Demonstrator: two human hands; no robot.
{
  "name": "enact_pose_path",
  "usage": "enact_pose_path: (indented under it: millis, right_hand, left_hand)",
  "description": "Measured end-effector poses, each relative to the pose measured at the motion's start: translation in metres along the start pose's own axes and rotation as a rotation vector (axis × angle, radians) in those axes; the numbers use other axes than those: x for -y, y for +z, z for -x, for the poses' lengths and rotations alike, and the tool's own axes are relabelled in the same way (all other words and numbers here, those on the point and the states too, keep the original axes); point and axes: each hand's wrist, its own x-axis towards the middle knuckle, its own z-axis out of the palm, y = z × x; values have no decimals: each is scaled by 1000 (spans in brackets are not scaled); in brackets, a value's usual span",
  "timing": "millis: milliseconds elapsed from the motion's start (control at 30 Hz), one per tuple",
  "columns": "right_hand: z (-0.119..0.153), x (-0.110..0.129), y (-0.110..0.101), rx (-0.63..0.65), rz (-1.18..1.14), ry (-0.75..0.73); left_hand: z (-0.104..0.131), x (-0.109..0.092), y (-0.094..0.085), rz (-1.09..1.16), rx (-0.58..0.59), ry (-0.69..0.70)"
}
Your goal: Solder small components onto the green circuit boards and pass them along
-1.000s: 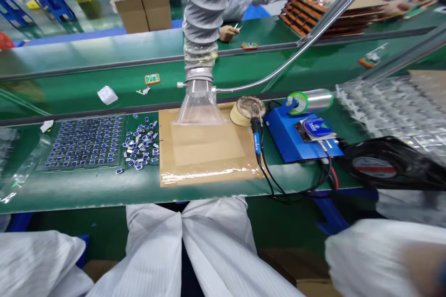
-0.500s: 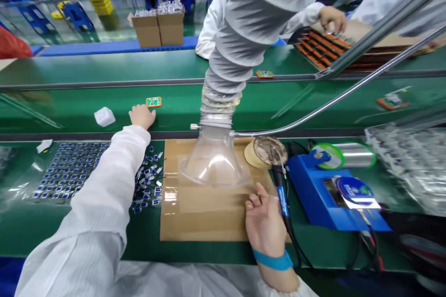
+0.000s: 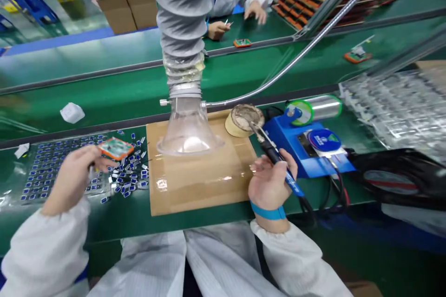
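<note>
My left hand (image 3: 78,171) pinches a green circuit board with an orange rim (image 3: 116,147) and holds it above small blue-and-white parts (image 3: 128,174) scattered on the bench. Beneath that hand lies a clear tray of similar parts (image 3: 45,162), partly hidden. My right hand (image 3: 273,176), with a blue band at the wrist, is closed around a soldering iron (image 3: 273,153) with a black and blue handle. The iron's tip end reaches to the round yellowish tin (image 3: 239,125). Between my hands lies a brown cardboard sheet (image 3: 198,190).
A clear fume hood (image 3: 190,130) on a grey hose hangs over the cardboard. Right of the iron stands a blue soldering station (image 3: 310,148) with a solder reel (image 3: 320,110). Crumpled white paper (image 3: 72,112) rests on the belt. Across it, a co-worker's hands (image 3: 219,30) are near another board (image 3: 242,43).
My left hand has taken the orange-rimmed board off the belt and brought it back over the bench. My right hand, open before, has closed on the soldering iron. The view has shifted.
</note>
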Motion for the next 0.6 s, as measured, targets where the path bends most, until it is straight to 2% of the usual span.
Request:
enact_pose_path:
  millis: [67, 100, 167, 200, 267, 333, 433, 600]
  right_hand:
    - [5, 0, -16, 45, 82, -69]
    - [7, -1, -23, 68, 134, -103]
    - [10, -3, -34, 144, 245, -161]
    - [10, -5, -37, 176, 277, -183]
    - [10, -9, -40, 239, 302, -219]
    - [10, -13, -38, 281, 306, -261]
    - [9, -19, -34, 316, 291, -290]
    - [7, -26, -32, 347, 294, -303]
  left_hand:
    - [41, -3, 27, 138, 152, -56]
    - [53, -6, 45, 162, 227, -37]
    - [61, -13, 86, 99, 311, 99]
    - [59, -15, 106, 7, 276, 200]
    - [50, -14, 141, -292, 66, 419]
    - [41, -8, 165, -561, -37, 566]
    - [36, 6, 180, -704, -98, 649]
    - [37, 17, 180, -704, -76, 723]
